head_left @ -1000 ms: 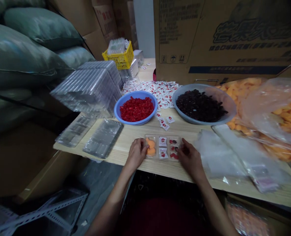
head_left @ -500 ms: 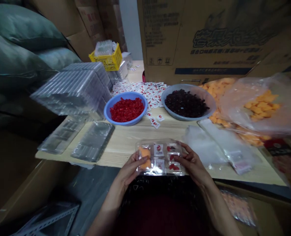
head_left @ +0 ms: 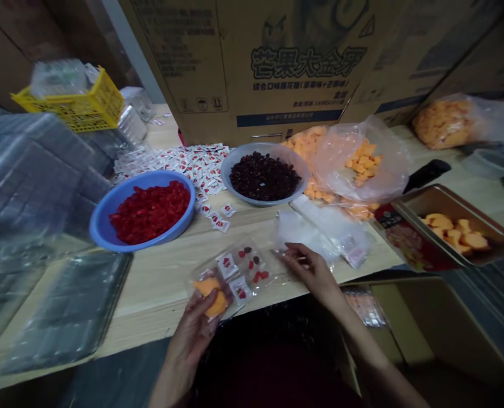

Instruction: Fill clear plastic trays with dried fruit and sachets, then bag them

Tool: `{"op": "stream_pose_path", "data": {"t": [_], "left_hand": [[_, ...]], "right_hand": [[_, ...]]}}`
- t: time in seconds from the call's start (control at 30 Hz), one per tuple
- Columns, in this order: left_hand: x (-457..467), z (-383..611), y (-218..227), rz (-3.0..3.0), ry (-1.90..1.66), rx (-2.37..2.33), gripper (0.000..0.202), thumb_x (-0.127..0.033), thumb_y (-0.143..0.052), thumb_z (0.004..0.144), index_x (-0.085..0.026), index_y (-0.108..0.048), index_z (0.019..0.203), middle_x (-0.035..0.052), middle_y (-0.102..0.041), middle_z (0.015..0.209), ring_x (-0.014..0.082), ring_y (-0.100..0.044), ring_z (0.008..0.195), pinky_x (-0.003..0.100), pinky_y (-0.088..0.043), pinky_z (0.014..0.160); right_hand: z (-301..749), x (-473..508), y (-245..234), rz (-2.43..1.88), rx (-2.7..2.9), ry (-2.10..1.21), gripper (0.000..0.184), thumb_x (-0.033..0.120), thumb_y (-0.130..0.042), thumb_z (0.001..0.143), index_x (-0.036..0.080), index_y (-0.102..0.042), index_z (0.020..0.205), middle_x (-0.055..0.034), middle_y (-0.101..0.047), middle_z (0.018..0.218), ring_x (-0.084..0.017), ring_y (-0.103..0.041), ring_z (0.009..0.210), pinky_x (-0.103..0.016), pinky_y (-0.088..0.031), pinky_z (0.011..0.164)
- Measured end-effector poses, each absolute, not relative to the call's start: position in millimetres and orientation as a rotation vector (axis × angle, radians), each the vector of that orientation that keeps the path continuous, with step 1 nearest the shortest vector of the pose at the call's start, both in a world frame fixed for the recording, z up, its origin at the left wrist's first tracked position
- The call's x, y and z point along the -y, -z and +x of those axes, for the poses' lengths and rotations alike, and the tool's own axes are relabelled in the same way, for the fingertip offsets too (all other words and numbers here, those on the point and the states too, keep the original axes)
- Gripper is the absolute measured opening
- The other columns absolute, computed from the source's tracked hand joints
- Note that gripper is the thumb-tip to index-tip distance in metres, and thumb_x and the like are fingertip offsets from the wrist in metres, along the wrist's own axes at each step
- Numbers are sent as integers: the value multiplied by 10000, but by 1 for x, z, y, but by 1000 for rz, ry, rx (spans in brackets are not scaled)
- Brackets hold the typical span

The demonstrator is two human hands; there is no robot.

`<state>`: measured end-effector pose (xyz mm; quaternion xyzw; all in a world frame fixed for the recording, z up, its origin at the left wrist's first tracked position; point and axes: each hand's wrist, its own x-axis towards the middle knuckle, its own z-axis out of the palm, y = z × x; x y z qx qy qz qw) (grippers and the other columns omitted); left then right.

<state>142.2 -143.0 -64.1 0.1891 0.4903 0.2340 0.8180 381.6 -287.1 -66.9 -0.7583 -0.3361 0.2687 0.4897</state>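
Pale wooden table hemmed in by tall cardboard boxes.
Two bowls stand at the back, a blue bowl of red pieces and a grey bowl of dark ones. In front of them one clear tray tilts over the near edge. The left hand clasps its orange-filled corner. The right hand, just beside the tray, rests bent fingers on clear bags; whether it pinches one cannot be told.

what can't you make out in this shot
Head view only:
Whether the right hand grips the clear plastic bags: fingertips blur into the film.
Fingers of the left hand under the clear compartmented plastic tray: hidden by its orange pieces.
Contents of the yellow plastic basket: motion blur.
Print on the red-and-white sachets: too small.
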Motion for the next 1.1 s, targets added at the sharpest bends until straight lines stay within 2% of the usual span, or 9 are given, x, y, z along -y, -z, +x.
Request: {"op": "stream_pose_path", "data": {"t": [0.1,0.2,0.33,0.53,0.6,0.7,0.83,0.93,1.1], "left_hand": [[134,135,64,421,-533,-1052,439,21,-663,752,-187,-648,1139,45,-750,939,169,-751,727,156,-575,497],[131,128,63,425,-563,-1056,471,34,-624,776,-195,-639,1188,48,-748,964,145,-737,661,136,-551,446],[134,119,60,427,-589,-1042,535,30,-643,764,-210,-628,1242,60,-745,1034,176,-755,752,143,-567,469],[138,109,60,433,-626,-1007,501,15,-639,781,-201,-645,1233,76,-752,1068,209,-757,874,251,-645,687],[138,111,60,423,-631,-998,467,14,-612,802,-179,-645,1226,87,-751,1069,197,-756,849,274,-649,715],[140,119,60,409,-616,-962,435,6,-610,811,-166,-649,1209,94,-749,1063,190,-755,830,258,-645,674],[142,136,59,410,-583,-866,450,-13,-654,793,-181,-643,1211,79,-746,1035,176,-750,806,151,-577,513],[142,149,57,402,-582,-820,466,-21,-673,784,-193,-640,1216,71,-738,1055,168,-745,825,148,-581,535],[146,177,55,412,-557,-771,449,-57,-696,787,-223,-645,1202,53,-726,1103,152,-738,817,200,-618,606]], "right_hand": [[390,293,70,-2282,1112,-265,301,372,-675,878,169,-667,1101,-135,-634,1063,-283,-582,977,-410,-493,856],[392,288,74,-2542,1308,-82,119,234,-610,895,156,-680,950,-143,-618,1015,-296,-568,997,-369,-477,811],[399,277,67,-2599,1364,-313,237,171,-496,942,161,-685,799,-136,-652,945,-240,-617,871,-307,-427,705],[426,271,59,-2512,1237,-505,151,111,-624,798,167,-691,675,-103,-682,767,-206,-623,702,-285,-372,645],[436,270,64,-2435,1184,-552,132,153,-679,758,178,-665,629,-51,-648,668,-182,-588,645,-272,-358,621],[448,269,73,-2278,1091,-691,337,376,-769,705,188,-560,521,22,-532,523,-124,-470,520,-246,-320,544],[458,273,77,-2062,995,-886,563,692,-689,687,183,-533,501,37,-476,468,-86,-363,460,-240,-283,494],[461,279,76,-1940,959,-989,597,730,-640,718,158,-609,553,7,-541,508,-95,-411,480,-243,-316,510],[460,286,79,-1808,907,-1048,487,620,-690,733,144,-650,639,15,-569,570,-99,-467,531,-230,-355,548]]}}
